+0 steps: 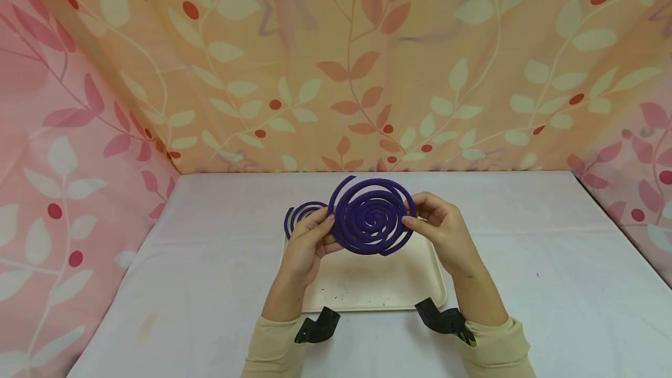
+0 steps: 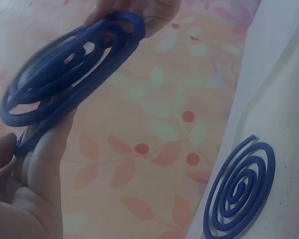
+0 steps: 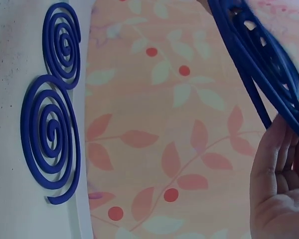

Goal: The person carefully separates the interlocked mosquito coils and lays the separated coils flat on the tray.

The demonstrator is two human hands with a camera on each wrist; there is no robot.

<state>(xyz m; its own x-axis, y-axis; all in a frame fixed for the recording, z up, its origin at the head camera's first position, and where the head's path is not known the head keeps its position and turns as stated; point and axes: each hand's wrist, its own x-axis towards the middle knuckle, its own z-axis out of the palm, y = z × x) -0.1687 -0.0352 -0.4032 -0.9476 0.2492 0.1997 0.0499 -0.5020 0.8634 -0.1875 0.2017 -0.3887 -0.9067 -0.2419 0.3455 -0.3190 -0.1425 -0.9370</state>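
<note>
A purple-blue mosquito coil point(image 1: 362, 214) is held up above the cream tray point(image 1: 378, 290), its spiral face towards the head camera; its rings look doubled, like coils nested together. My left hand point(image 1: 307, 244) pinches its left edge, thumb in front and fingers behind. On the opposite edge, my right hand point(image 1: 441, 226) pinches the rim between thumb and fingers. The right wrist view shows two single coils lying on the tray, an upper coil point(image 3: 65, 45) and a lower coil point(image 3: 52, 134) touching it. In the head view, the held coil and left hand partly hide them.
Dark crumbs point(image 1: 341, 295) are scattered over the front of the tray. It rests on a white-covered table point(image 1: 551, 261). A leaf-patterned curtain point(image 1: 352, 74) stands along the back and sides. Black straps point(image 1: 320, 326) sit at both wrists beside beige sleeves.
</note>
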